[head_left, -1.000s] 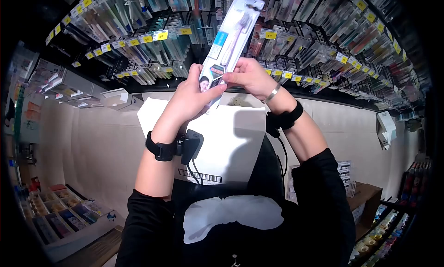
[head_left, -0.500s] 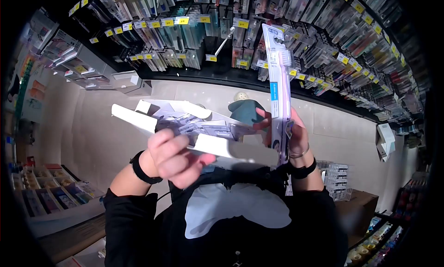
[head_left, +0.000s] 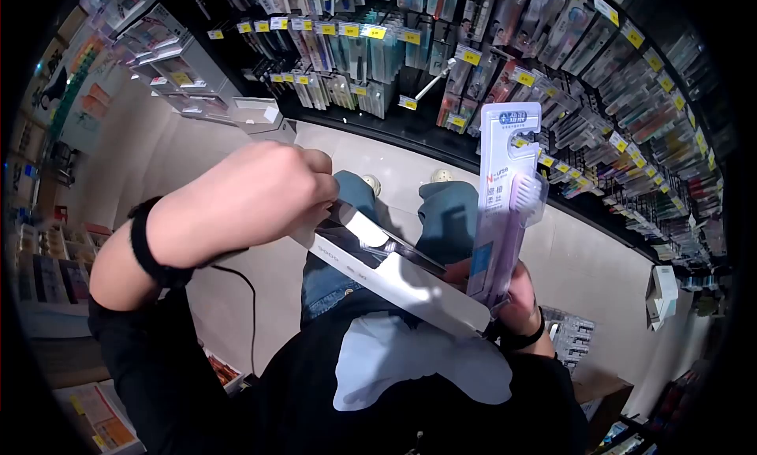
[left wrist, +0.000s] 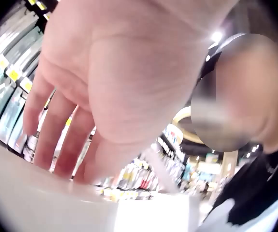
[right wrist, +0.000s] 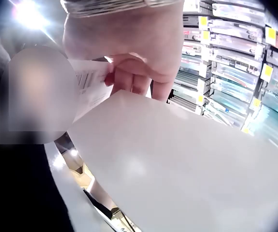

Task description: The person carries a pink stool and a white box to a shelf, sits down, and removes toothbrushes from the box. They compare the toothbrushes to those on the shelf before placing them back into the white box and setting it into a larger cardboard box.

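A white cardboard box (head_left: 378, 275) is held tilted in front of the body, its open top showing small packs inside. At its far left end, my left hand (head_left: 256, 191) curls its fingers over the edge; in the left wrist view the fingers (left wrist: 64, 140) reach down to the white board. My right hand (head_left: 520, 297) grips the lower end of a packaged toothbrush (head_left: 505, 210), purple-handled on a white card, upright beside the box's right end. In the right wrist view, the right-hand fingers (right wrist: 139, 84) bend behind a white panel.
Racks of packaged toothbrushes (head_left: 347, 53) with yellow price tags line the far side. A small open carton (head_left: 260, 114) stands on the floor at left, another white carton (head_left: 661, 297) at right. Clear boxes (head_left: 569, 337) sit beside the right elbow.
The left hand first helped hold the toothbrush pack, then went to the box, and now is at its far left end. The pack came down with the right hand, and the box has tilted.
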Motion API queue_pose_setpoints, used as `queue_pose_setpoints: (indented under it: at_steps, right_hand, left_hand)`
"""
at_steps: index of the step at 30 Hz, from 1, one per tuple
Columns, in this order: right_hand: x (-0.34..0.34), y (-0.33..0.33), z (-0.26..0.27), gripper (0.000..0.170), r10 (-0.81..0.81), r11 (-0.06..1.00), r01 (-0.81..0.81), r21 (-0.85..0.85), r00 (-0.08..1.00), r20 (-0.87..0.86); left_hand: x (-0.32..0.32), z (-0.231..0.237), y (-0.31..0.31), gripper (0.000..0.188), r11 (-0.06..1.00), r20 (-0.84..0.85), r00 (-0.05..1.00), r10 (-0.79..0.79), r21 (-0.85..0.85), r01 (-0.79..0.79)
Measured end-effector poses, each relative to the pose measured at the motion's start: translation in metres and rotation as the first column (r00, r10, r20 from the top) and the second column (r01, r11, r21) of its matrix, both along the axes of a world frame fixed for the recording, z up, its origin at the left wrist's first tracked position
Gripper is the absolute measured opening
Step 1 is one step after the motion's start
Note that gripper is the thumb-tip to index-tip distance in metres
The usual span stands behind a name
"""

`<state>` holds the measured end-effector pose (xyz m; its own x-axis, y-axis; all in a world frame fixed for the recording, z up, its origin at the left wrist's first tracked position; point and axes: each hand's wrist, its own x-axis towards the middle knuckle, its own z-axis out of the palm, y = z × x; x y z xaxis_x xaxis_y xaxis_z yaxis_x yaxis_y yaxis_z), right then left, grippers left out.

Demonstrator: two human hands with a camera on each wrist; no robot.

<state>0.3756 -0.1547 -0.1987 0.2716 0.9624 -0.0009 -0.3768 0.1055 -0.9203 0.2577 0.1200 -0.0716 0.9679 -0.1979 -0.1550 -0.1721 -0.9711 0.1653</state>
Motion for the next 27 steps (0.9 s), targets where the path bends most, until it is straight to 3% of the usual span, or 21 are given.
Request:
queue_pose_setpoints:
  at_steps: [3, 6, 9, 14, 17, 21, 24, 27]
  right_hand:
    - [-0.002, -0.002, -0.004, 0.077, -0.004, 0.999, 0.004, -0.049, 1.000, 0.020]
    - [-0.005, -0.003, -0.001, 0.078, -0.032, 0.997, 0.031, -0.067, 0.999, -0.011]
    - [-0.006, -0.001, 0.005, 0.079, -0.057, 0.997, 0.056, -0.055, 0.998, -0.023]
    - [-0.003, -0.001, -0.002, 0.080, -0.068, 0.997, 0.067, -0.026, 0.997, -0.036]
    - [-0.001, -0.003, 0.000, 0.078, -0.074, 0.997, 0.073, -0.007, 0.995, -0.067]
    - [0.002, -0.003, -0.010, 0.078, -0.090, 0.994, 0.091, -0.058, 0.996, 0.026]
    - [-0.002, -0.001, -0.013, 0.075, -0.180, 0.983, 0.179, -0.037, 0.983, -0.046]
    - [0.003, 0.004, -0.013, 0.073, -0.099, 0.994, 0.103, 0.043, 0.991, -0.090]
  left_hand:
    - [0.008, -0.021, 0.007, 0.019, 1.000, -0.344, 0.939, -0.017, -0.012, 0.014]
    - [0.017, -0.028, 0.004, 0.030, 0.999, -0.472, 0.882, -0.023, 0.032, 0.043]
    - [0.019, -0.032, -0.011, 0.041, 0.973, -0.451, 0.892, 0.002, 0.205, 0.102]
    - [0.013, -0.064, -0.007, 0.013, 0.926, -0.238, 0.931, -0.276, 0.192, 0.324]
    - [0.013, -0.055, -0.007, 0.013, 0.889, -0.197, 0.915, -0.351, 0.235, 0.392]
    - [0.018, -0.012, 0.009, 0.015, 0.930, -0.091, 0.961, -0.261, 0.242, 0.276]
    - [0.019, 0.034, 0.018, 0.020, 0.965, -0.060, 0.993, -0.099, 0.239, 0.110]
    - [0.013, 0.065, 0.021, 0.024, 0.952, -0.030, 1.000, -0.003, 0.306, 0.012]
